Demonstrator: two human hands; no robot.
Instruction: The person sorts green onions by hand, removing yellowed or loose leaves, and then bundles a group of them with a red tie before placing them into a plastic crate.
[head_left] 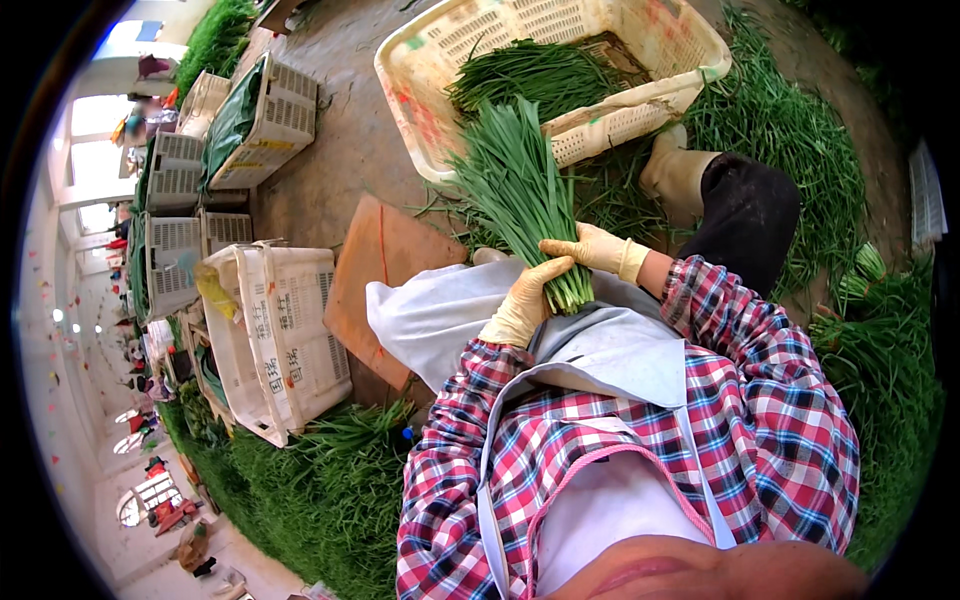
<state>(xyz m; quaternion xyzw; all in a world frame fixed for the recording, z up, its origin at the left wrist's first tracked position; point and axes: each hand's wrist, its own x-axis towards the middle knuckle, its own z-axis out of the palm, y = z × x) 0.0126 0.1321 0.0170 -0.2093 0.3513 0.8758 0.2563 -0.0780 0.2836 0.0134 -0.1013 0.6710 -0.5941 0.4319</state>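
A thick bunch of green garlic chives (pixel 518 185) lies across my lap, its pale cut ends toward me and its leaf tips over the rim of a cream plastic crate (pixel 410 115). My left hand (pixel 528 300), in a cream glove, is closed around the bunch near the cut ends. From the other side my right hand (pixel 598 250), gloved alike, grips the same bunch, its fingers meeting the left hand's. More chives (pixel 535 75) lie inside the crate. A grey apron (pixel 610 350) covers my lap under the bunch.
A brown board (pixel 385 280) with a red line lies left of my knee. Beside it stands a white crate (pixel 290 340). Stacked crates (pixel 265 120) stand farther left. Loose chives cover the floor at right (pixel 770 140) and a large heap (pixel 300 490) lies at lower left.
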